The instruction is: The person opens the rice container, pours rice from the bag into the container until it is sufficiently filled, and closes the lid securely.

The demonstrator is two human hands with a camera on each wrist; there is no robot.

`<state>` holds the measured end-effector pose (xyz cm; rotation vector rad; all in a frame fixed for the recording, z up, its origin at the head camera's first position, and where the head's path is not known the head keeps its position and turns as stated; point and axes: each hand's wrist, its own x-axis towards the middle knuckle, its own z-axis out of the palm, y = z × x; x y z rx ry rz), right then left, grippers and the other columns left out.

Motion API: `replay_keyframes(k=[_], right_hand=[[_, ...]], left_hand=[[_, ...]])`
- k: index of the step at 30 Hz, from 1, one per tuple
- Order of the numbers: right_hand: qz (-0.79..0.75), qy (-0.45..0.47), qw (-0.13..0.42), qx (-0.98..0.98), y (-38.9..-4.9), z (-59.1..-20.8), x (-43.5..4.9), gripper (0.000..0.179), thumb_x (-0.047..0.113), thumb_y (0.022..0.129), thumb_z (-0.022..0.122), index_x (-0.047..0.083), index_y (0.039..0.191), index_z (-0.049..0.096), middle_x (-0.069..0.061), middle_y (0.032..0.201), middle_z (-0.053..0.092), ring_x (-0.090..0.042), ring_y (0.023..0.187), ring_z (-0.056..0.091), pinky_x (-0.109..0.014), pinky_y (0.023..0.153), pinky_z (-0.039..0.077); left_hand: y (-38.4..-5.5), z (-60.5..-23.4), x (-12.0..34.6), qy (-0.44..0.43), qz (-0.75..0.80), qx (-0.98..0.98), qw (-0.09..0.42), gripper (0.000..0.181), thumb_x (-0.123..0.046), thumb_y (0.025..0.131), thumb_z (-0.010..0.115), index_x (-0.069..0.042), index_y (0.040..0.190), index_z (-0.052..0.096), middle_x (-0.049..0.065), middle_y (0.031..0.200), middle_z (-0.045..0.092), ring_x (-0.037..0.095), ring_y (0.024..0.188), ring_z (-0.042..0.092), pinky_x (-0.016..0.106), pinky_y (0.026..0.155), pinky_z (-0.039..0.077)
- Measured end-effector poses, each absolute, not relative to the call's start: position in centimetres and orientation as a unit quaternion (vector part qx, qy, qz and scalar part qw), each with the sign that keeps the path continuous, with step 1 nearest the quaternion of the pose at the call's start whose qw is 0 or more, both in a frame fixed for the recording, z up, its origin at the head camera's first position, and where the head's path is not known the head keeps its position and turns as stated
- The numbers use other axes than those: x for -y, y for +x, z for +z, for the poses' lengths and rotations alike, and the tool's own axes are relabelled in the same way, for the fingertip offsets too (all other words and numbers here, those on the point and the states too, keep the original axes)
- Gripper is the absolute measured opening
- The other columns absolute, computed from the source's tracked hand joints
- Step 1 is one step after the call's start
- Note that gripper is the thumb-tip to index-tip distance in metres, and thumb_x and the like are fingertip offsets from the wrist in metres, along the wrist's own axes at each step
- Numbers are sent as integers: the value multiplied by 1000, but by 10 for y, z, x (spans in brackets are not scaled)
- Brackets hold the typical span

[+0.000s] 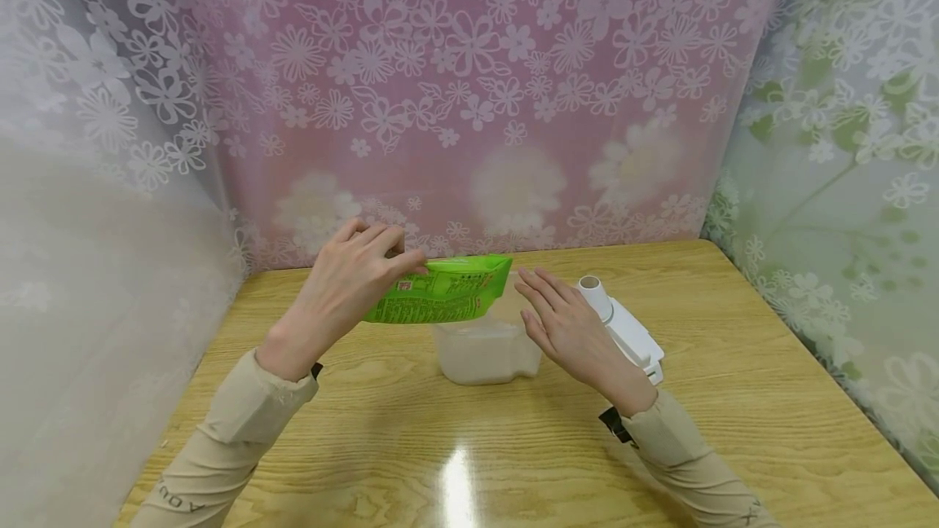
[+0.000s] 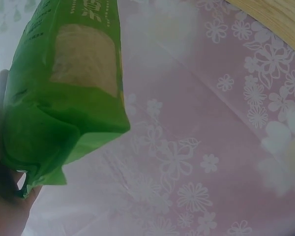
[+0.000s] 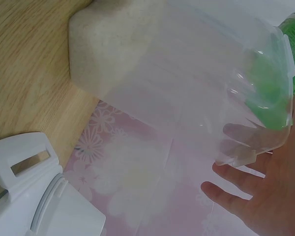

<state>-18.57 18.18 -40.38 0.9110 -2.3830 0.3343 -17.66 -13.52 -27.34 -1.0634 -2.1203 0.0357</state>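
My left hand (image 1: 345, 279) grips one end of a green printed plastic bag (image 1: 447, 292), its thumb over the top edge. The bag lies nearly on its side, with its far end over a clear plastic container (image 1: 487, 357). In the left wrist view the bag (image 2: 34, 78) has a see-through window with pale contents. Whitish, fine-grained stuff (image 3: 113, 44) fills the lower part of the container. My right hand (image 1: 568, 328) has its fingers extended along the container's right side, fingertips at the rim in the right wrist view.
A white plastic lid (image 1: 634, 336) with a round spout lies on the wooden table (image 1: 734, 398), right of the container and behind my right hand. Flowered curtains (image 1: 440, 88) hang at the table's back and both sides.
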Motion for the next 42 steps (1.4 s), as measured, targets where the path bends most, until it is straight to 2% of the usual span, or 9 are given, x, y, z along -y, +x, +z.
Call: replay_keyframes(k=[7, 19, 27, 42], right_hand=[[125, 342, 277, 889, -185, -403, -182, 57, 37, 112, 28, -3, 140, 56, -18, 150, 51, -38, 139, 45, -49, 115, 36], [118, 347, 280, 887, -186, -402, -182, 56, 36, 112, 28, -4, 140, 56, -18, 150, 50, -37, 140, 45, -49, 115, 37], [117, 344, 272, 891, -185, -402, -182, 55, 35, 112, 29, -4, 141, 55, -19, 150, 50, -38, 139, 45, -48, 116, 35], [119, 342, 270, 892, -186, -404, -183, 53, 34, 112, 32, -4, 141, 55, -18, 152, 49, -36, 142, 43, -45, 118, 33]], left_hand=[[-176, -270, 134, -423, 12, 828, 368, 12, -20, 86, 73, -20, 98, 71, 2, 75, 51, 20, 68, 49, 40, 79, 44], [-175, -265, 133, -434, 16, 825, 362, 12, -23, 86, 70, -19, 97, 68, 2, 77, 49, 18, 66, 44, 37, 76, 38], [-175, -262, 131, -440, 25, 818, 369, 14, -30, 90, 68, -16, 93, 66, 3, 77, 52, 19, 64, 47, 37, 77, 41], [-175, -258, 130, -447, 31, 813, 371, 12, -28, 89, 69, -17, 90, 64, 2, 77, 51, 18, 65, 48, 38, 79, 41]])
